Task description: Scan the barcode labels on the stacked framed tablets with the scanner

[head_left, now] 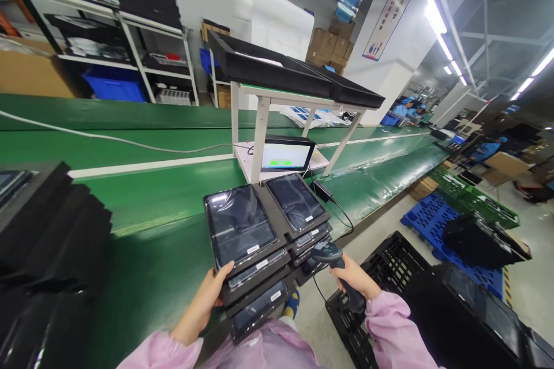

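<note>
My left hand [212, 294] grips the near left edge of a stack of black foam trays [259, 277] that rests on the edge of the green conveyor [151, 225]. Two dark tablets lie in the top tray, a left tablet [239, 222] and a right tablet [295, 200], each with a small white label. More tablets show in the staggered trays below. My right hand [352, 279] holds a black handheld barcode scanner [331, 253] by its grip, its head pointing at the right side of the stack. A cable runs from the scanner.
A small lit monitor [285, 154] stands under a white stand [259, 127] carrying black trays [281, 69]. More black foam trays [47, 253] are stacked at left. Black crates [389, 265] and a blue pallet [433, 213] sit on the floor at right. People in blue work far along the line.
</note>
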A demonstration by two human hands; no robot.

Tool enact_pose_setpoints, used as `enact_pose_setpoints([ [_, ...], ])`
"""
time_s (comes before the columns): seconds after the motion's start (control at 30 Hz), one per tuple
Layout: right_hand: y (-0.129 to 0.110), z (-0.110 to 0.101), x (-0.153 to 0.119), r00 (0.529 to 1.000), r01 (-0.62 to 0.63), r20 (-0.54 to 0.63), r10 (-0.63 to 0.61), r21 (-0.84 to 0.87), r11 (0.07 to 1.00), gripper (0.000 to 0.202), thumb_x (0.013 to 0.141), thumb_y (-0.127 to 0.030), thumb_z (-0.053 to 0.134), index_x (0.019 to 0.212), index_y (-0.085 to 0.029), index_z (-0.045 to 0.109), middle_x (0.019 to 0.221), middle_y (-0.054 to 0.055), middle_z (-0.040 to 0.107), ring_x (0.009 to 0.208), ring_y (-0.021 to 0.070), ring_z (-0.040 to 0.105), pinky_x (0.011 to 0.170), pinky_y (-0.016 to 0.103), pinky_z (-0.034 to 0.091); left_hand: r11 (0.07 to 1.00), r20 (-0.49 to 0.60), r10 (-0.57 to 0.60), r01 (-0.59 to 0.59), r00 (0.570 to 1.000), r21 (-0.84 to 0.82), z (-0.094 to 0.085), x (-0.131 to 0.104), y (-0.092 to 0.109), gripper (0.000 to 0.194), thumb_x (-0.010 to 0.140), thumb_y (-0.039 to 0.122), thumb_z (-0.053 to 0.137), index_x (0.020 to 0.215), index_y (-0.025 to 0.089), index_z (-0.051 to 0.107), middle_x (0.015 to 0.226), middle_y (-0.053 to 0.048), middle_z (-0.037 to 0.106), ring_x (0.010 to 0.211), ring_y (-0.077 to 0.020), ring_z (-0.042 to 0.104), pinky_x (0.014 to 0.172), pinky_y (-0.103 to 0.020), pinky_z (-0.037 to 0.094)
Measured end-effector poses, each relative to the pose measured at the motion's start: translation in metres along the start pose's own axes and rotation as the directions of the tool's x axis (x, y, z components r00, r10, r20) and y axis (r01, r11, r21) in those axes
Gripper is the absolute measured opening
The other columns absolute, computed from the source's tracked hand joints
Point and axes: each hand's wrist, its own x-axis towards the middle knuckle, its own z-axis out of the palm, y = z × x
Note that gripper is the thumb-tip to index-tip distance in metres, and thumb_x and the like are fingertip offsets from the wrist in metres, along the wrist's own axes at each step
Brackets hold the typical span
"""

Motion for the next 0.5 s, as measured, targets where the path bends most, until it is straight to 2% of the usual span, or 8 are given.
enact_pose_setpoints([
  [0.17, -0.0019, 0.0002, -0.0027, 1.000, -0.012, 0.004, 0.012, -0.010, 1.000, 0.044, 0.063, -0.034, 0.055, 0.101, -0.019, 0.039, 0.048, -0.011, 0.047, 0.036, 0.0112, 0.044, 0.035, 0.021, 0.035, 0.998, -0.005, 0.025, -0.024, 1.000, 0.056, 0.0006, -0.0026, 0.0016, 0.058, 0.077, 0.062, 0.057, 0.110, 0.015, 0.049, 0.073, -0.004, 0.064, 0.062, -0.0196, 0.061, 0.052, -0.029, 0.048],
  [0.33, -0.0055, 0.0020, -0.0045, 1.000, -0.009, 0.000, 0.009, -0.006, 1.000, 0.042, 0.062, -0.034, 0.054, 0.099, -0.019, 0.040, 0.046, -0.010, 0.047, 0.036, 0.0115, 0.044, 0.035, 0.021, 0.035, 0.998, -0.007, 0.051, -0.051, 0.999, 0.029, 0.0031, -0.0052, 0.0026, 0.055, 0.075, 0.062, 0.057, 0.106, 0.018, 0.052, 0.072, -0.002, 0.064, 0.057, -0.0192, 0.061, 0.051, -0.030, 0.048],
  [0.5, -0.0077, 0.0012, -0.0061, 1.000, 0.000, -0.018, 0.000, -0.016, 1.000, 0.042, 0.061, -0.034, 0.052, 0.098, -0.018, 0.039, 0.042, -0.011, 0.046, 0.035, 0.0117, 0.043, 0.035, 0.021, 0.035, 0.997, -0.009, 0.061, -0.061, 0.998, 0.038, 0.0039, -0.0084, 0.0037, 0.052, 0.077, 0.061, 0.056, 0.105, 0.017, 0.052, 0.073, -0.004, 0.064, 0.055, -0.0177, 0.059, 0.047, -0.027, 0.044],
])
